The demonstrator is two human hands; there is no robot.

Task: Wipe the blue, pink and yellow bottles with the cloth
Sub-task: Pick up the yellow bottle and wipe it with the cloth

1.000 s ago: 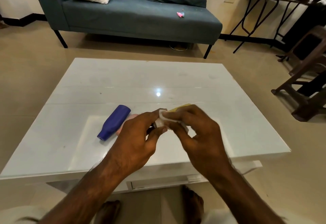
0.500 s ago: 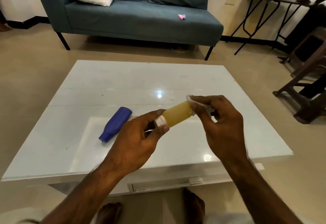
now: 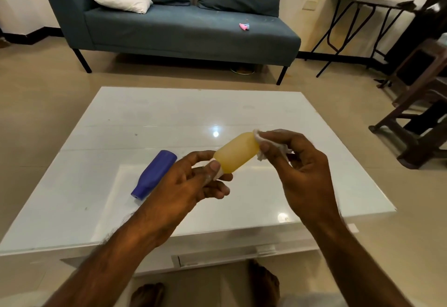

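Note:
A yellow bottle (image 3: 238, 151) is held tilted above the white table (image 3: 145, 118), its white cap end pinched in my left hand (image 3: 191, 185). My right hand (image 3: 300, 168) grips a small white cloth (image 3: 260, 138) pressed against the bottle's upper far end. A blue bottle (image 3: 154, 173) lies on its side on the table, just left of my left hand. The pink bottle is hidden behind my left hand.
A blue sofa (image 3: 183, 28) with two pillows (image 3: 121, 1) and a small pink object (image 3: 244, 26) stands beyond the table. A folding side table (image 3: 362, 4) and dark wooden chairs (image 3: 416, 113) are at the right. My feet show under the table's near edge.
My right hand slid the cloth from the cap end up along the yellow bottle to its far end, uncovering the bottle body. The left hand kept its hold on the cap end.

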